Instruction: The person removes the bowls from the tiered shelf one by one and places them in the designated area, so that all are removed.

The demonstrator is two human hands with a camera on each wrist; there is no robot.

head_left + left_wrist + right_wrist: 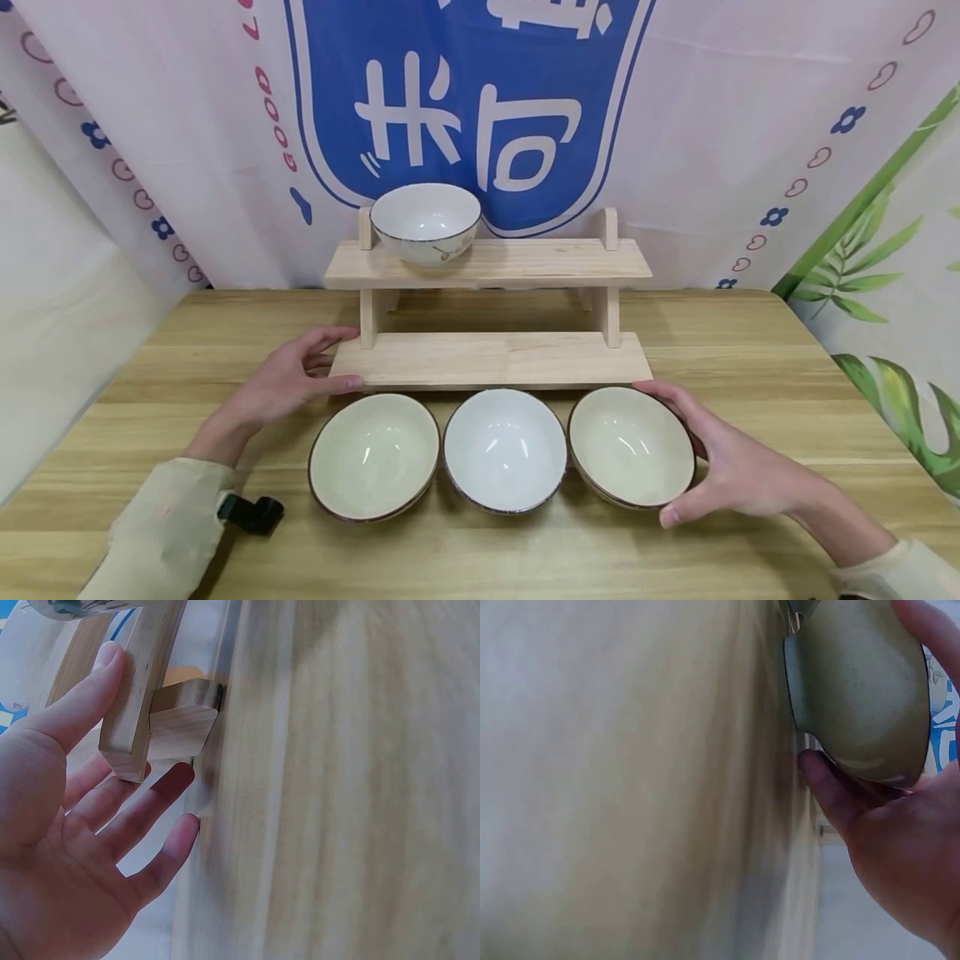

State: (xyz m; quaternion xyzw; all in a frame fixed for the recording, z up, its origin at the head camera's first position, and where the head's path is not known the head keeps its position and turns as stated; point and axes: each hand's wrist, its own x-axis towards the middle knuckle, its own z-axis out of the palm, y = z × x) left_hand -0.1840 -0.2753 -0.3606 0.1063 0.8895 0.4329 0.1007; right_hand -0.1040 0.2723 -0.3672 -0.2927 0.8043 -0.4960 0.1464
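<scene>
A two-tier wooden display stand [487, 360] stands at the back of the table. My left hand [281, 379] holds the left end of its lower board, thumb at the front corner and fingers round the back. In the left wrist view, thumb and fingers [146, 817] lie on either side of the board end [124, 739]. My right hand [738, 467] grips the right cream bowl [633, 446] from its outer side, thumb near, fingers far. The right wrist view shows this bowl's greenish outer wall [862, 690] upright over its foot, fingers round it.
A white bowl [506, 450] sits mid-row beside the right cream bowl, with another cream bowl [375, 457] to its left. On the stand's upper board, at left, rests a white patterned bowl [426, 223]. A printed cloth [697, 125] hangs behind the wooden table [757, 375].
</scene>
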